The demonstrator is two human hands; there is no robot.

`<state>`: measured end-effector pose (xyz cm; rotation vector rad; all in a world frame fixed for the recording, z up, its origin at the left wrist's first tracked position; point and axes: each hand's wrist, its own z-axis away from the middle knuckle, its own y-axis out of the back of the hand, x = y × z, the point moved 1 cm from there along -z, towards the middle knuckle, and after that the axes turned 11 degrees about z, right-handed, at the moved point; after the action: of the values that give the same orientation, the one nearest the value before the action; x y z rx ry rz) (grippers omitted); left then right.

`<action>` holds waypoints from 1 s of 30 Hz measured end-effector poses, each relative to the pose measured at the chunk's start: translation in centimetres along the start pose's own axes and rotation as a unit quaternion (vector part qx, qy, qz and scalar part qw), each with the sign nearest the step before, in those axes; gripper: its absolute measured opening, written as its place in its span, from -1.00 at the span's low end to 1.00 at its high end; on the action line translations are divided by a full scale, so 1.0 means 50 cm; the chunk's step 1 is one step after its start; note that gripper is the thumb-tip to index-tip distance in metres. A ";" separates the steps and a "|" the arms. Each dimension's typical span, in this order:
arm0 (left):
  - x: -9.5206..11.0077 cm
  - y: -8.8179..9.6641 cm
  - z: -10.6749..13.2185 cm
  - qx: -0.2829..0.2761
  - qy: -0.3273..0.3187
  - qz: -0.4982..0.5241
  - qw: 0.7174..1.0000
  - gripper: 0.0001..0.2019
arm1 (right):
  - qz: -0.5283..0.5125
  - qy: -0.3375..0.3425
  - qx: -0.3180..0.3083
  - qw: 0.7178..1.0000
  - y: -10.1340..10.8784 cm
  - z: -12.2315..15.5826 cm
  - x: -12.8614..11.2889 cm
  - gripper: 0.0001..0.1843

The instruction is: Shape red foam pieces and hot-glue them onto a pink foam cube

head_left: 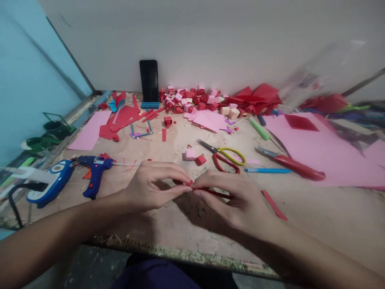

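Observation:
My left hand (156, 184) and my right hand (231, 198) meet at the middle of the wooden table (315, 224). Both pinch a narrow red paper strip (212, 192) between fingertips and thumbs; the strip's end shows red where the fingers touch, and its rest runs under my right hand. Just beyond the hands lie a small pink paper cube (189, 154) and a small red paper cube (200, 160). Yellow-and-red handled scissors (224, 155) lie open right behind my right hand.
A blue glue gun (94, 170) rests at the left beside a blue-white tool (52, 182). A red-handled knife (293, 165), blue pen (266, 170), loose red strip (273, 204) and pink sheets (325, 152) lie right. Several paper cubes (192, 100) and a black phone (148, 82) stand by the wall.

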<state>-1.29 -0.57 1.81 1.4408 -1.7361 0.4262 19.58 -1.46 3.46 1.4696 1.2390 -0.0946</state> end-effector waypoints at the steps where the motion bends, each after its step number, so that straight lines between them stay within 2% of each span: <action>1: 0.001 -0.001 0.000 0.002 0.004 0.000 1.000 -0.92 | 0.009 0.007 0.011 1.000 0.000 0.001 0.000 -0.87; 5: 0.001 -0.003 0.001 0.007 0.016 0.010 1.000 -0.92 | 0.087 0.061 0.049 0.993 0.000 0.004 0.005 -0.92; 10: 0.004 -0.004 0.000 0.009 0.037 0.012 0.999 -0.92 | 0.203 0.167 0.083 0.961 0.000 0.002 0.010 -0.89; 13: 0.008 -0.004 -0.004 0.001 0.046 0.020 0.999 -0.92 | 0.236 0.188 0.084 0.950 0.001 -0.001 0.009 -0.90; 17: 0.011 -0.003 -0.005 0.002 0.063 0.043 0.997 -0.89 | 0.219 0.179 0.088 0.955 0.002 -0.004 0.005 -0.92; 24: 0.010 -0.001 -0.004 0.021 0.093 0.075 0.993 -0.87 | 0.142 0.093 0.058 0.984 0.003 0.000 0.003 -0.93; 30: 0.012 -0.001 -0.004 0.008 0.096 0.084 0.992 -0.86 | 0.145 0.094 0.030 0.985 0.013 0.005 -0.001 -0.90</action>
<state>-1.16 -0.85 2.39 1.2268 -1.7058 0.6476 20.14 -1.52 3.83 1.7275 1.1657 0.2084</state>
